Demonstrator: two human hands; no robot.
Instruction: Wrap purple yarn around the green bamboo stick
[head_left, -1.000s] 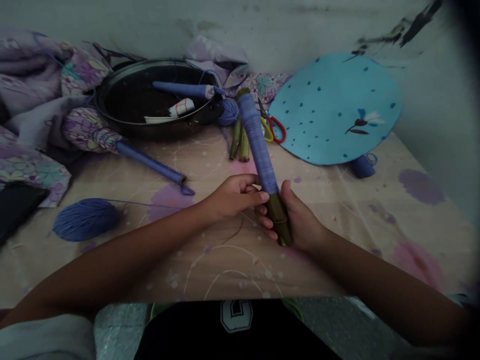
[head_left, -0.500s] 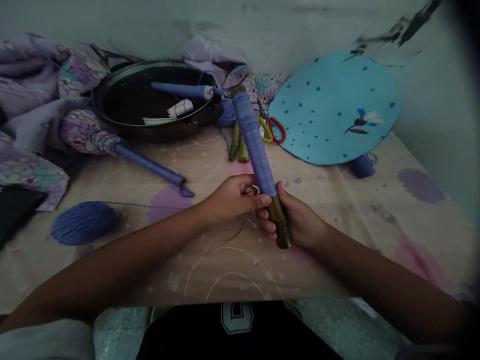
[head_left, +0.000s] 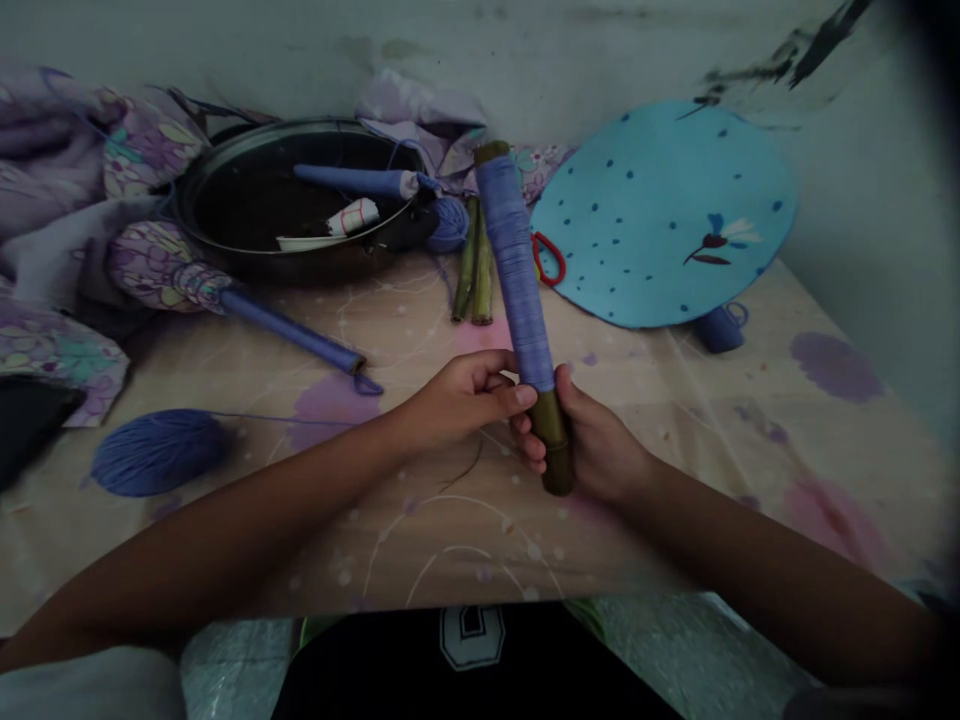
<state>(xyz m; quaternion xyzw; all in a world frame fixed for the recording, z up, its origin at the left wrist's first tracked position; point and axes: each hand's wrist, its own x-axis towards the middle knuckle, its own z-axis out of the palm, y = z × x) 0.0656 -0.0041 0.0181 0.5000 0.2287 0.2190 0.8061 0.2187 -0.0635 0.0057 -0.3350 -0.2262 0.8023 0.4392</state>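
Blue yarn (head_left: pixel 523 290) wraps most of the stick (head_left: pixel 551 425), which tilts slightly left in the centre of the frame, bare end lowest. Your right hand (head_left: pixel 596 435) curls around that bare end, grasping it; your left hand (head_left: pixel 480 400) pinches the stick at the winding's lower edge. At the left of the frame lies a ball (head_left: pixel 161 453), its strand (head_left: pixel 277 417) running right. The pan (head_left: pixel 262 263) sits upper left, the disc (head_left: pixel 652 230) upper right.
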